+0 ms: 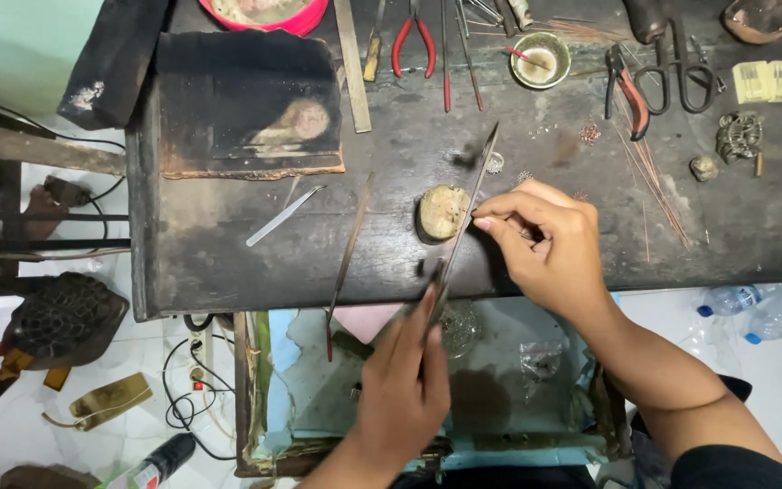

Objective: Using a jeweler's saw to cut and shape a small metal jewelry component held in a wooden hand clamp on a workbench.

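Observation:
My left hand (406, 380) grips the handle end of a long thin metal file (472, 204) that slants up over the dark workbench (228, 244). My right hand (540, 240) pinches something tiny against the file's edge with thumb and forefinger; the piece itself is too small to make out. Just left of those fingertips sits a small round pale block (441, 213) on the bench. Both hands work at the bench's front edge, above an open drawer (364, 380).
On the bench lie a flat metal strip (282, 215), a thin rod (348, 254), a charred block (246, 100), red pliers (414, 41), black shears (676, 63), a small bowl (540, 59) and copper wires (653, 177). Plastic bottles (762, 308) lie on the floor at right.

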